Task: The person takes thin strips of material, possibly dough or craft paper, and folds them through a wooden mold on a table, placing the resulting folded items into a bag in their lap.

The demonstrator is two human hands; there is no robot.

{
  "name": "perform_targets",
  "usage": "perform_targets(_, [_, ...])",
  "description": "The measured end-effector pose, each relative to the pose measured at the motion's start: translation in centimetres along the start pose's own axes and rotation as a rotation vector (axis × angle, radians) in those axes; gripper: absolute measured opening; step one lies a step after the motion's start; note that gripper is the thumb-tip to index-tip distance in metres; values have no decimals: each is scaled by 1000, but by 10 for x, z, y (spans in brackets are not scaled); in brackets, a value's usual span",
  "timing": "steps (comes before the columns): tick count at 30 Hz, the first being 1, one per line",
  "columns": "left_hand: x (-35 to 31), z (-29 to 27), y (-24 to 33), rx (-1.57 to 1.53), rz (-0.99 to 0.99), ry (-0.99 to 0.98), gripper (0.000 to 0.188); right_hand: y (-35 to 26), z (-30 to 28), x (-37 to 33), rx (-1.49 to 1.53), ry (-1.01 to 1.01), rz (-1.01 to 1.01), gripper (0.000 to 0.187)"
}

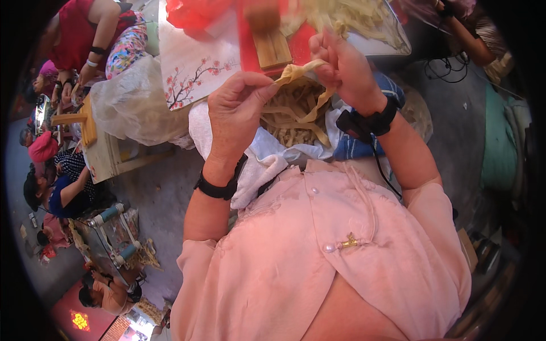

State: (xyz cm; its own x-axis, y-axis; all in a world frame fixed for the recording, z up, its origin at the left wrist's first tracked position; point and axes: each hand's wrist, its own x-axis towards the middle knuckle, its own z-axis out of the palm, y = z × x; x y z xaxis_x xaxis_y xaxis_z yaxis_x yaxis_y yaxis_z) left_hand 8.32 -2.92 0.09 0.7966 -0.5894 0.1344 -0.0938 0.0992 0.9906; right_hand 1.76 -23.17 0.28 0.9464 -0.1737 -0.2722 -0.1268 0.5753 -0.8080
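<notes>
A pale yellow flat strip [296, 72], which looks like tofu skin, is stretched between my two hands with a loose knot in its middle. My left hand [236, 105] pinches its left end between thumb and fingers. My right hand [348, 68] grips the other end, with a length of it trailing down below. Under my hands, in a cloth-lined holder on my lap, lies a heap of similar knotted strips [290, 111]. Both wrists wear black bands.
Ahead stands a white table [185, 68] printed with blossom branches. On it are a red board [248, 42], a wooden block [273, 51], a red plastic bag [199, 12] and a pile of loose strips [369, 20]. Clear plastic sacks [133, 102] and several people are at the left.
</notes>
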Motion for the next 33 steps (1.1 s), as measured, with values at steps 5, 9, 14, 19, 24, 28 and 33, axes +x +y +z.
perform_targets(5, [7, 0, 7, 681, 399, 130, 26, 16, 16, -5, -281, -111, -111, 15])
perform_targets(9, [-1, 19, 3, 990, 311, -126, 22, 34, 23, -7, -196, -212, -68, 10])
perform_targets(14, [13, -5, -9, 1153, 398, -165, 25, 42, 11, -6, -412, -214, 52, 17])
perform_targets(19, [43, -22, -32, 1215, 404, -187, 24, 31, 15, 6, -726, -142, -315, 25])
perform_targets(24, [54, -20, -34, 238, 83, -186, 20, 14, 2, 25, -671, 6, -254, 25])
perform_targets(28, [62, -15, -37, -159, -270, -153, 20, 20, -10, 45, -728, 51, -409, 27])
perform_targets(33, [78, -19, -53, 81, -194, -89, 19, 22, -7, 57, -774, 63, -450, 27])
